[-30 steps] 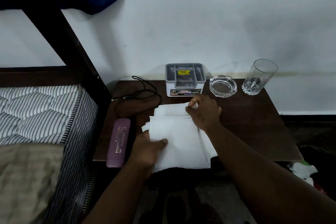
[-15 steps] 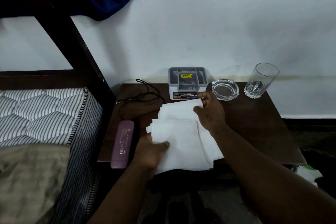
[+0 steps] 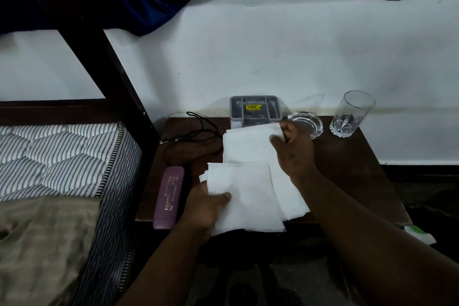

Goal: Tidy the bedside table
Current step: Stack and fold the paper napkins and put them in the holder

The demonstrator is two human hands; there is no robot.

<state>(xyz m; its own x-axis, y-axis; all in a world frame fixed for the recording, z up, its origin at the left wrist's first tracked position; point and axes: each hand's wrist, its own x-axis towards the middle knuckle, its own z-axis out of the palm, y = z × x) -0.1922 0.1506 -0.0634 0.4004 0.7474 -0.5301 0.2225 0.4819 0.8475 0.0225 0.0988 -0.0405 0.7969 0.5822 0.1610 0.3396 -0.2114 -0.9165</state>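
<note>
Bedside surface (image 3: 347,171), left to right. A purple case (image 3: 169,197) lies at the left edge, a black cord (image 3: 198,131) loose behind it. The left hand (image 3: 203,208) pins the near white tissues (image 3: 246,194), thumb on top, fingers hidden beneath. The right hand (image 3: 293,151) pinches the far sheets between thumb and fingers. Behind: grey organizer (image 3: 255,110), glass ashtray (image 3: 306,124), tumbler (image 3: 352,113). Judged early: tissues unsquared, cord uncoiled.
</note>
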